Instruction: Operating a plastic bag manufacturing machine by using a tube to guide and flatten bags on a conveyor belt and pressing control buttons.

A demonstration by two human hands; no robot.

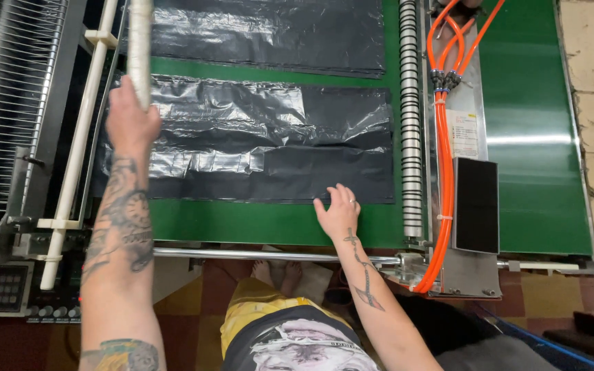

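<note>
Black plastic bag stack (pixel 269 148) lying on green belt (pixel 256 223). Right hand (pixel 338 209) spread flat on near edge, left hand (pixel 130 120) wrapped round white bar (pixel 139 48). Mid-gathering, probably; next needs a firm pinch.

Both my arms stretched forward, hands apart

My left hand (pixel 130 118) is raised ahead of me with its back toward the camera, fingers curled shut in a grasp, the tattooed forearm running straight up from the lower left. My right hand (pixel 339 211) lies lower and nearer the middle, palm down, fingers spread flat and pointing forward, a ring on one finger; its tattooed forearm angles in from the lower right.
</note>
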